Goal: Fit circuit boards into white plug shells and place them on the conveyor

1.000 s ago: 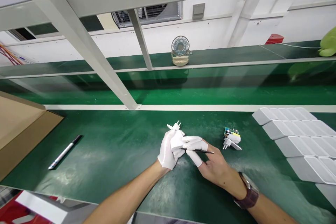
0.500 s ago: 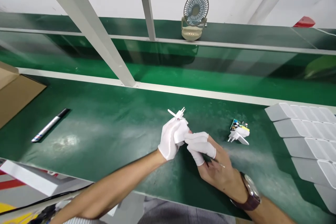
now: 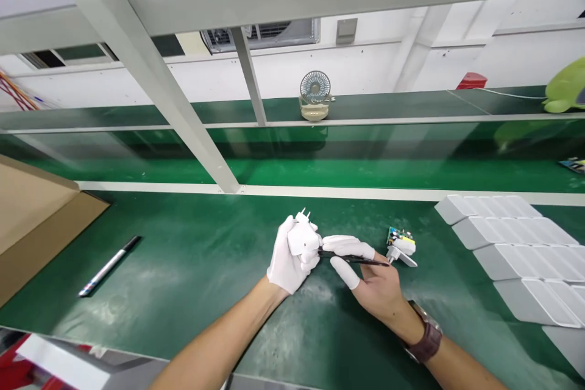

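A white plug adapter (image 3: 302,239) with its pins pointing up and away is held in my left hand (image 3: 284,262), which wears a white glove. My right hand (image 3: 361,268), its fingertips covered in white, pinches thin black tweezers (image 3: 354,258). The tip of the tweezers is at the right side of the adapter; whether it touches is too small to tell. Right of my right hand, a second white plug piece (image 3: 402,253) lies on the green table beside a small circuit board (image 3: 397,235) with yellow and white parts.
A marker (image 3: 109,267) and an open cardboard box (image 3: 50,237) are at the left. Rows of white trays (image 3: 512,262) stand at the right. A slanted metal post (image 3: 183,116) rises behind the table, and a small fan (image 3: 315,94) stands on the back shelf.
The view has tilted up, showing more of the shelf frame. The adapter in my left hand has turned, showing its broad face. The black tweezers in my right hand now show clearly.
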A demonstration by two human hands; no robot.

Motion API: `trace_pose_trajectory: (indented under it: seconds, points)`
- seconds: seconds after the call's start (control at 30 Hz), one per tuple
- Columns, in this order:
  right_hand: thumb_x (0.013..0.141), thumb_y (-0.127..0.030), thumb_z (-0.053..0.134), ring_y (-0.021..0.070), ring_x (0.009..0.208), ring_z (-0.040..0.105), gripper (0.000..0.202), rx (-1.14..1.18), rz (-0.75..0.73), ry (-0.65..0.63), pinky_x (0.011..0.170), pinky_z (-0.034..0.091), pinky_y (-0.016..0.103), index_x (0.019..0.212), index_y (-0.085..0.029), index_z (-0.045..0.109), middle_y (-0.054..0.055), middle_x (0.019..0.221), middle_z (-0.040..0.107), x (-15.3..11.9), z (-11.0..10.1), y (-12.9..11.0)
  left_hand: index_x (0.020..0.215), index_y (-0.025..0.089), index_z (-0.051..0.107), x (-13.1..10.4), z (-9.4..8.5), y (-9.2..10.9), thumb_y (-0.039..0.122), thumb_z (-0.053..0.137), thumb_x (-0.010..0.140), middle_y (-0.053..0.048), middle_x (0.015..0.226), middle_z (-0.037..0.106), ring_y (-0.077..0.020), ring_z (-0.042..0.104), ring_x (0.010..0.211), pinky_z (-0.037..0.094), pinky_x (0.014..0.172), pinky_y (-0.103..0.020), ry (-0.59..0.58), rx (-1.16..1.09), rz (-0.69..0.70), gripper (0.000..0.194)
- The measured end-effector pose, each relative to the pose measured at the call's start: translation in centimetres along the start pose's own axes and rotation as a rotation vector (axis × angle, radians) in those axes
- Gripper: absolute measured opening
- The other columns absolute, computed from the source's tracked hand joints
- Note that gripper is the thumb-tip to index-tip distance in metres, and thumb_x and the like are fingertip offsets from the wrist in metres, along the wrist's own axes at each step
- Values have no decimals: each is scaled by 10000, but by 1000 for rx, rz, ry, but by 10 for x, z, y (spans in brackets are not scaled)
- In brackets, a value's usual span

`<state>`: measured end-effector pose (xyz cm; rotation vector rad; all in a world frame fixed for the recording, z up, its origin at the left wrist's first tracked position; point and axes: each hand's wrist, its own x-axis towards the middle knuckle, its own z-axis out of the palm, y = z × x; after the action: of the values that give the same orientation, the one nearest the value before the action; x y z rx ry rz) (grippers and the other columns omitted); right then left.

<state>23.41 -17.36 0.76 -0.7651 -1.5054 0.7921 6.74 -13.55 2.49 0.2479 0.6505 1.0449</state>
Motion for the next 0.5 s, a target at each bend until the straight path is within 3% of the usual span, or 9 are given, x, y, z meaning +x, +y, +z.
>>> trace_pose_trajectory:
  seconds: [0.13, 0.5]
  points:
    - [902, -197, 692, 259, 1117, 687, 244, 3, 56, 36, 972, 587, 443, 1136, -269, 707, 67, 1110, 749, -6, 0, 11, 880, 58, 649, 0, 0, 9, 559, 409, 978, -93, 679, 642, -45, 440, 383, 292, 339, -144, -14, -123, -18, 564]
    - [940, -248, 652, 272, 1219, 628, 351, -35, 76, -11, 1124, 462, 491, 1289, -280, 650, 83, 1240, 699, -14, -4, 20, 890, 52, 653, 3, -7, 10, 569, 405, 981, -105, 695, 642, -40, 424, 392, 282, 349, -146, -43, -153, -31, 581]
